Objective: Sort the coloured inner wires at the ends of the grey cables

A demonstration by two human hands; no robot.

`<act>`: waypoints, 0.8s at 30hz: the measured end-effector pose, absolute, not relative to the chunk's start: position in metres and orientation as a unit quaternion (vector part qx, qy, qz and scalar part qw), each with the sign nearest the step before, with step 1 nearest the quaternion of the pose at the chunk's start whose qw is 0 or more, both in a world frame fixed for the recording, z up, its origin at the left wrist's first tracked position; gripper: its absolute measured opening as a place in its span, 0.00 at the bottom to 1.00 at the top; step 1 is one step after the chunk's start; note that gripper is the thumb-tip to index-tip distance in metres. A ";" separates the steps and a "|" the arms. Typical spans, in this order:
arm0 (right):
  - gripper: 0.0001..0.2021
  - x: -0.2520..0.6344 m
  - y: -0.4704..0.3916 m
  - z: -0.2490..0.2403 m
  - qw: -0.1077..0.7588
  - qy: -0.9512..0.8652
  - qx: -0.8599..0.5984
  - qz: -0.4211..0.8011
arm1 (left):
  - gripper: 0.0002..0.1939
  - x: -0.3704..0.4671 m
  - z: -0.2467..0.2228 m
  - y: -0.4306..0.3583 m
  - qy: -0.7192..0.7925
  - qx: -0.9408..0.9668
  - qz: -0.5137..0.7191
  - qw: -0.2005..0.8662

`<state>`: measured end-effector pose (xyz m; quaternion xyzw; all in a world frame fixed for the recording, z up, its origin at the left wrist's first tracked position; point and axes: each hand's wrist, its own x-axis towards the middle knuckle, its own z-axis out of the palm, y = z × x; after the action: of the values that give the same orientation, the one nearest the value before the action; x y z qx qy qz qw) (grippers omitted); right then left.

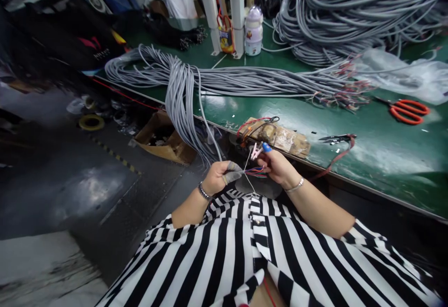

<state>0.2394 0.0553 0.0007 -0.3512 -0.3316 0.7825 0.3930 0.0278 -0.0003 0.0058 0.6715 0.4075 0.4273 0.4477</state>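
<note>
My left hand [217, 177], with wrapped fingertips, is closed around the end of a grey cable [239, 172]. Thin coloured wires [256, 172] fan out of that end toward the right. My right hand [276, 166], its thumb covered in blue, is closed on a small pink-and-white clip-like tool [256, 151]. Its lower fingers are beside the wire tips; whether they touch them I cannot tell. A pale thin strand [250, 184] runs down from the cable end toward the striped shirt.
A taped wooden block [284, 140] sits at the green bench's [350, 167] edge. Dark snips [334, 139] and orange-handled scissors [409, 111] lie to the right. A grey cable bundle [245, 80] crosses the bench and hangs over its edge above a cardboard box [164, 141]. A bottle [253, 31] stands behind.
</note>
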 end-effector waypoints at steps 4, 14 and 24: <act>0.26 0.234 0.056 -0.007 0.391 -0.370 -0.362 0.761 | 0.19 0.035 0.003 0.009 0.419 0.655 0.438 0.452; 0.28 0.221 0.054 0.000 0.418 -0.284 -0.332 0.797 | 0.20 0.035 -0.002 0.012 0.411 0.674 0.404 0.462; 0.29 0.220 0.051 -0.003 0.430 -0.237 -0.337 0.803 | 0.19 0.026 -0.008 0.005 0.397 0.707 0.381 0.444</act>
<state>0.2195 0.0510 -0.0034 -0.3373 -0.2367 0.8033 0.4300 0.0257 0.0047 -0.0081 0.7074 0.3969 0.3808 0.4438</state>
